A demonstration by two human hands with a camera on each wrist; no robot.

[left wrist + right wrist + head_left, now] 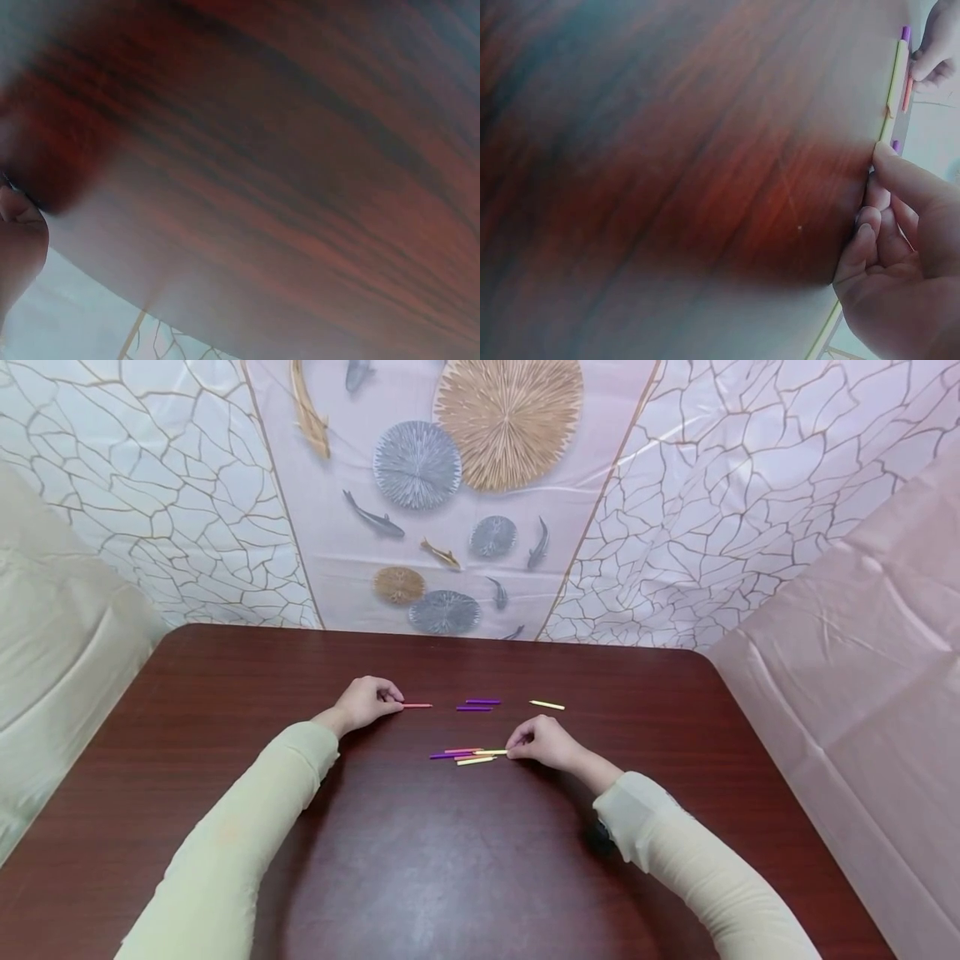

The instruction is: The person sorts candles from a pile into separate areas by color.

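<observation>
In the head view the left hand [367, 702] pinches one end of a red pencil-like stick [418, 706] lying on the table. The right hand [546, 742] pinches the right end of a yellow stick [491, 752], whose other end lies over a small group. That group has a purple stick [448, 756], a pale yellow stick [476, 761] and red and orange ones. The right wrist view shows the right hand [900, 232] with thumb and fingertips at the yellow stick [891, 94]. Only part of the left hand [21, 244] shows in the left wrist view.
Two purple sticks [478, 701] lie between the hands, farther back on the dark wooden table [420, 860]. Another yellow stick [547, 704] lies behind the right hand. Patterned cloth [375, 552] hangs behind the table's back edge.
</observation>
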